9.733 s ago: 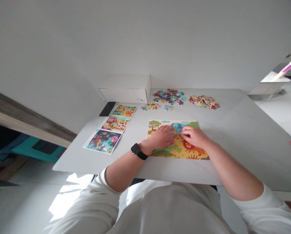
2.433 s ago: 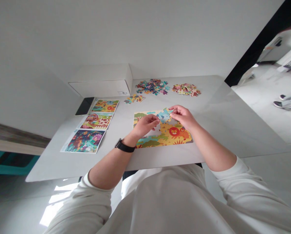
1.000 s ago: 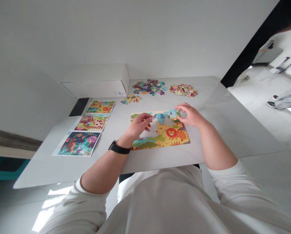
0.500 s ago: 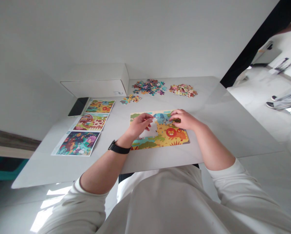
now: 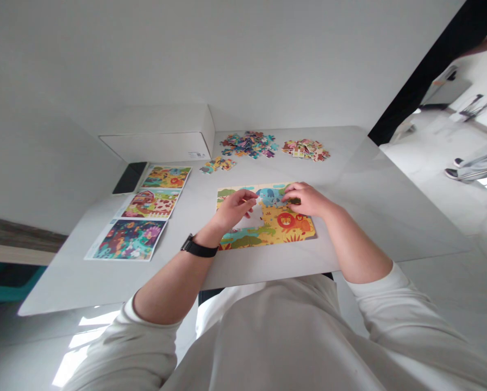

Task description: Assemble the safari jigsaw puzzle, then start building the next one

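A jigsaw puzzle [image 5: 263,234] lies on the table in front of me, with an elephant at the top and two lions at the right. A white gap [image 5: 252,218] shows left of its middle. Over that gap hovers my left hand [image 5: 237,208], thumb and forefinger drawn together; whether they pinch anything is hidden. My right hand [image 5: 306,199] is at the puzzle's upper right, fingers bent and closed on a puzzle piece [image 5: 281,203] beside the elephant. The fingers cover part of that piece.
Loose pieces form a dark pile [image 5: 249,144], a pinkish pile [image 5: 306,150] and a small yellow group [image 5: 218,165] behind the puzzle. Picture sheets [image 5: 130,239] lie at the left, by a phone [image 5: 130,178] and a white box [image 5: 157,145]. Someone's legs [image 5: 478,165] show far right.
My right fingers have shifted very slightly at the elephant, and the piece there sits a little closer in. The left hand stays nearly still over the gap.
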